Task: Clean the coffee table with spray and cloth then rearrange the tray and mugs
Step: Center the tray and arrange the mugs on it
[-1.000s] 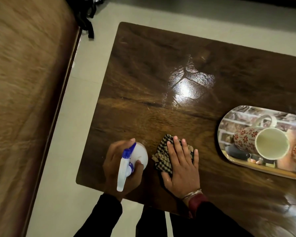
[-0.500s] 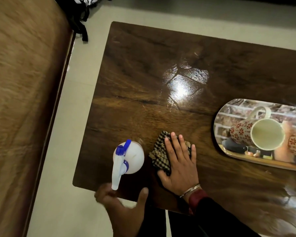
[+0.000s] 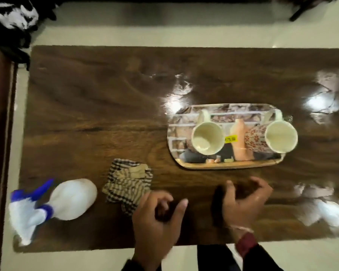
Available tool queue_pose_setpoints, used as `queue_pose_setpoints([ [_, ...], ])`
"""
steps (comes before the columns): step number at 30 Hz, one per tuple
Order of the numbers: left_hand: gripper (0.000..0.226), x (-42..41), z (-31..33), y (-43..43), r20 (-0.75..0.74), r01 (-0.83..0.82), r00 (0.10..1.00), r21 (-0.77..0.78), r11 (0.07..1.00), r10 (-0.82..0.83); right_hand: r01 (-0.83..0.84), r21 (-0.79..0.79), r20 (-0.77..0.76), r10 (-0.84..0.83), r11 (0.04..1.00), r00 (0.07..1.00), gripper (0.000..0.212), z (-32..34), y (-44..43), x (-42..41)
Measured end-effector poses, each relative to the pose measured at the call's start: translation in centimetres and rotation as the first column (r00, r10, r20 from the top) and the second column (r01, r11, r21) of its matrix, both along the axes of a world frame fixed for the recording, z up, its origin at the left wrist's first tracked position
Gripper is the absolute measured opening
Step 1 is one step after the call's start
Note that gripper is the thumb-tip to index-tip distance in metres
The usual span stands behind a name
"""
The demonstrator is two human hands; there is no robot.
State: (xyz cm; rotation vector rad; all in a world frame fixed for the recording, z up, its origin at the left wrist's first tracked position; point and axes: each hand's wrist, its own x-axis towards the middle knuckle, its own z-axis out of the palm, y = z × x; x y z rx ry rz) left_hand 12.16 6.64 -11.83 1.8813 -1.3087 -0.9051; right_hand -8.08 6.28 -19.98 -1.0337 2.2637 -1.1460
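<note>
One wooden coffee table (image 3: 86,106), one printed tray (image 3: 229,164), two cream-lined mugs, left mug (image 3: 206,138) and right mug (image 3: 280,136), one checked cloth (image 3: 126,182), one white spray bottle (image 3: 67,198), two bare hands, left hand (image 3: 157,222) and right hand (image 3: 243,204)

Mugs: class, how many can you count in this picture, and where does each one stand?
2. Both stand on the tray: one mug at its left half, the other mug at its right end. None seems hidden.

Motion blur smeared the spray bottle (image 3: 53,202), its blue-and-white head reading only as streaks. The counter (image 3: 90,106) ran off the right edge. Both hands, left hand (image 3: 157,218) and right hand (image 3: 243,204), were blurred, with their forearms cut off by the bottom edge. The tray's (image 3: 229,163) yellow sticker (image 3: 231,139) was too small to read.
</note>
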Motion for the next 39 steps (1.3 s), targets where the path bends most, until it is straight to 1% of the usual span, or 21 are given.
queue_pose_setpoints([
  [1,0.049,-1.5,-0.2,-2.3,0.006,0.03,1.0,-0.007,1.0,-0.03,0.091,-0.048,-0.002,-0.091,0.995,0.996,0.065,0.4,-1.2,-2.3],
  [2,0.075,-2.5,-0.4,-4.4,0.004,0.037,0.999,0.013,0.999,-0.037,0.136,-0.088,-0.012,-0.137,0.987,0.99,0.079,0.6,-2.5,-4.1],
  [4,0.119,-5.3,-1.1,-7.7,0.047,0.047,0.998,0.059,0.997,-0.049,0.123,-0.088,-0.054,-0.128,0.989,0.99,0.109,0.7,-4.9,-8.6],
  [6,0.131,-8.1,-1.1,-10.2,0.106,0.048,0.993,0.079,0.996,-0.057,0.028,-0.055,-0.079,-0.032,0.998,0.996,0.127,1.3,-7.2,-12.0],
  [8,0.121,-10.1,-1.1,-11.9,0.161,0.037,0.985,0.094,0.995,-0.052,-0.105,-0.024,-0.072,0.104,0.994,0.992,0.128,1.9,-9.4,-13.3],
  [9,0.111,-11.1,-1.1,-12.6,0.213,0.044,0.975,0.085,0.995,-0.062,-0.172,-0.021,-0.076,0.17,0.985,0.983,0.12,2.1,-10.3,-13.8],
  [11,0.09,-12.3,-1.4,-13.5,0.33,0.063,0.941,0.034,0.997,-0.071,-0.281,-0.033,-0.142,0.273,0.959,0.951,0.092,2.2,-11.4,-14.2],
  [13,0.079,-12.6,-1.7,-13.9,0.381,0.039,0.924,-0.029,0.999,-0.025,-0.325,-0.05,-0.211,0.308,0.944,0.928,0.075,2.3,-12.1,-14.6],
  [16,0.075,-12.4,-1.8,-14.6,0.353,-0.066,0.931,-0.076,0.995,0.089,-0.329,-0.061,-0.283,0.3,0.942,0.911,0.076,2.3,-12.9,-15.3],
  [18,0.075,-12.3,-1.8,-15.0,0.357,-0.083,0.928,-0.093,0.992,0.111,-0.355,-0.077,-0.316,0.315,0.932,0.895,0.075,2.4,-13.5,-15.7],
  [23,0.075,-12.5,-2.1,-15.2,0.347,-0.027,0.936,-0.102,0.994,0.061,-0.421,-0.077,-0.298,0.382,0.904,0.875,0.076,2.2,-14.4,-16.5],
  [26,0.075,-12.0,-2.0,-15.5,0.314,0.08,0.948,-0.065,0.995,-0.056,-0.54,-0.05,-0.26,0.511,0.84,0.819,0.075,2.6,-14.4,-17.3],
  [28,0.076,-11.0,-1.8,-16.1,0.295,0.215,0.933,0.003,0.977,-0.206,-0.664,0.012,-0.206,0.651,0.748,0.73,0.076,3.7,-15.0,-18.3],
  [29,0.076,-10.4,-1.6,-16.6,0.285,0.301,0.911,0.038,0.953,-0.299,-0.732,0.072,-0.169,0.732,0.678,0.661,0.078,4.3,-15.5,-18.9],
  [30,0.077,-9.7,-1.3,-17.2,0.288,0.394,0.872,0.066,0.917,-0.395,-0.8,0.146,-0.128,0.813,0.582,0.568,0.081,5.0,-16.2,-19.6],
  [32,0.073,-8.6,-0.7,-18.5,0.343,0.578,0.733,0.143,0.804,-0.588,-0.891,0.28,-0.071,0.933,0.358,0.353,0.086,6.2,-18.4,-20.9],
  [34,0.066,-8.3,0.2,-19.6,0.349,0.686,0.598,0.243,0.686,-0.722,-0.927,0.322,-0.12,0.98,0.19,0.159,0.072,6.7,-20.4,-21.5],
  [35,0.059,-8.4,0.5,-19.9,0.34,0.715,0.558,0.267,0.646,-0.757,-0.94,0.323,-0.16,0.985,0.109,0.059,0.064,6.8,-21.1,-21.5],
  [37,0.048,-8.6,0.9,-20.4,0.333,0.758,0.498,0.281,0.588,-0.801,-0.921,0.388,-0.223,0.967,-0.026,-0.122,0.066,6.6,-21.7,-21.1],
  [38,0.048,-8.7,0.7,-20.5,0.331,0.77,0.472,0.297,0.565,-0.817,-0.902,0.428,-0.234,0.956,-0.062,-0.177,0.07,6.6,-21.7,-20.9],
  [39,0.048,-8.6,0.6,-20.5,0.319,0.78,0.462,0.297,0.55,-0.827,-0.891,0.448,-0.235,0.953,-0.07,-0.193,0.07,6.5,-21.5,-20.9],
])
